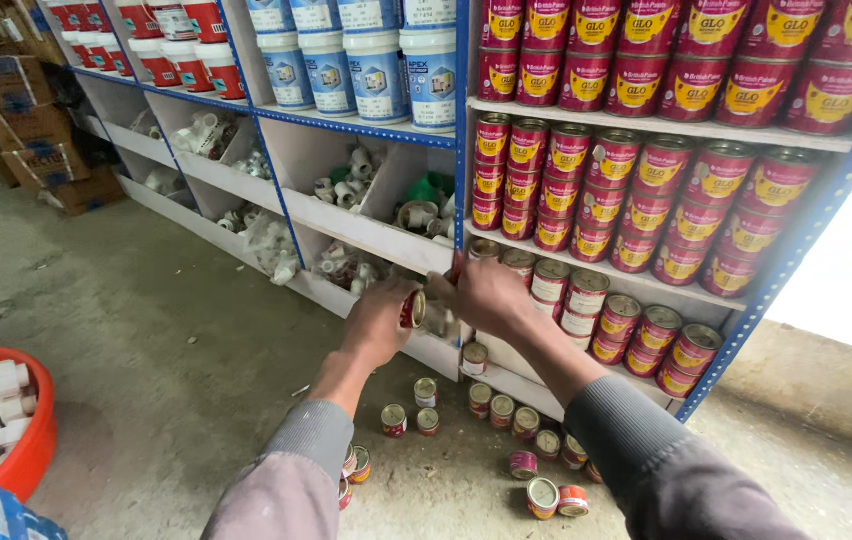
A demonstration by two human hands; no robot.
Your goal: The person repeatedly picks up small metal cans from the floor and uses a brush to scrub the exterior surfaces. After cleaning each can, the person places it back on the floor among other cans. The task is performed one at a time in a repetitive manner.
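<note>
My left hand point(378, 322) grips a small red tin point(413, 309) with a silver lid, held sideways in front of the lower shelf. My right hand point(486, 297) is right beside it at the shelf edge, fingers curled near the same tin and around something small that I cannot make out. Small red tins point(586, 295) stand stacked on the lower shelf just behind both hands. More small tins point(502, 410) are scattered on the concrete floor below my arms.
Larger red tins point(646, 190) fill the upper shelves of the blue-framed rack point(796, 250). White and blue buckets point(376, 70) stand above bins of white pipe fittings point(346, 180). An orange tub point(31, 440) with white fittings sits at lower left; cardboard boxes point(16, 110) are stacked far left.
</note>
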